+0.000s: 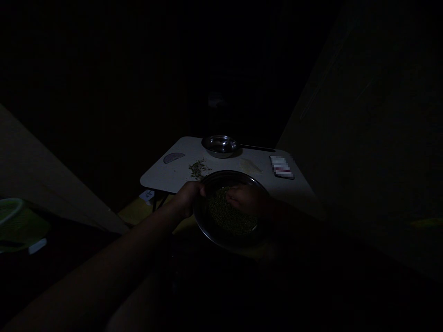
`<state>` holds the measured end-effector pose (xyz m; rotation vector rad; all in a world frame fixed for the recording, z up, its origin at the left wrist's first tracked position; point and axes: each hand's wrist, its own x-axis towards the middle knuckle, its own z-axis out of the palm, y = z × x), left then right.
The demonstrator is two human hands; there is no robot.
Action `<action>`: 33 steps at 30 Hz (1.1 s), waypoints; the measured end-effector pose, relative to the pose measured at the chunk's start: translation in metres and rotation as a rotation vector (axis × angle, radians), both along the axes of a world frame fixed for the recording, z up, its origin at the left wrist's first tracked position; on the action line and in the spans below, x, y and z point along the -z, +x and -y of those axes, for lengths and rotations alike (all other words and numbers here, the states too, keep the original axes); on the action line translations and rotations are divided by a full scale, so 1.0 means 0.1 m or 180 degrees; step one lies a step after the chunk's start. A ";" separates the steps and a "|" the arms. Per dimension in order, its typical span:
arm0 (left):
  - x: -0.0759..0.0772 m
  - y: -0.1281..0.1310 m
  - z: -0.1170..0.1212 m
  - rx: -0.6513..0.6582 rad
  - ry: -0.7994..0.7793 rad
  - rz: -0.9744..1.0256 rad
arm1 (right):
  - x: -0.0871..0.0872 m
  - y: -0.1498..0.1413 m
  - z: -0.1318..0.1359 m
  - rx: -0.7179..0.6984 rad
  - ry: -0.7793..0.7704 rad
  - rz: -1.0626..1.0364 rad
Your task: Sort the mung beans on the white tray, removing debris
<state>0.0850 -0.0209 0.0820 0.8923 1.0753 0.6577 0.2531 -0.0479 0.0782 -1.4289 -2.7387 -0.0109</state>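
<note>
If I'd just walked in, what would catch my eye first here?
Probably the metal bowl of small green beans near the centre, with the left hand at its rim and the right hand inside. Beyond it, a second steel bowl gleams at the white table's far edge. Rightward lies a phone-like device, bright but pixelated.

left hand (189,196), centre of frame: is bare | left forearm (134,246), lower left: is bare, widens toward the corner | right hand (247,198), right of centre: is bare | right forearm (289,216): too dark to tell
</note>
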 end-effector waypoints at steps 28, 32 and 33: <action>0.02 0.00 -0.02 0.0044 -0.0198 -0.0024 | -0.15 -0.08 0.03 -0.0097 -0.0335 -0.0595; 0.04 -0.01 -0.03 0.0120 -0.0097 0.0101 | -0.09 -0.02 -0.03 -0.0040 -0.0222 -0.0461; 0.05 -0.01 -0.03 0.0117 -0.0066 0.0092 | -0.07 -0.01 -0.04 -0.0046 -0.0200 -0.0459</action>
